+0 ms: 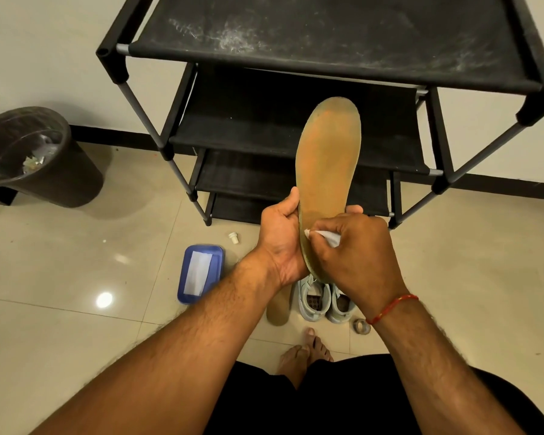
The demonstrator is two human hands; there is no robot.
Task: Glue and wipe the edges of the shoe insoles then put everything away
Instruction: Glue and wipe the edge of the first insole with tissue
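Observation:
A worn tan insole (328, 158) stands upright in front of me, toe end up. My left hand (280, 237) grips its lower left edge, thumb at the front. My right hand (352, 249) pinches a small white wipe (325, 237) and presses it against the insole's heel area near the left edge. A second tan insole (278, 306) lies on the floor below my hands, beside a pair of pale grey shoes (324, 301).
A blue box (214, 255) holding white wipes lies on the tiled floor at the left, with a small white cap (233, 238) behind it. A roll of tape (361, 326) lies by the shoes. A black shoe rack (296, 89) stands ahead, a dark waste bin (60, 171) at the left.

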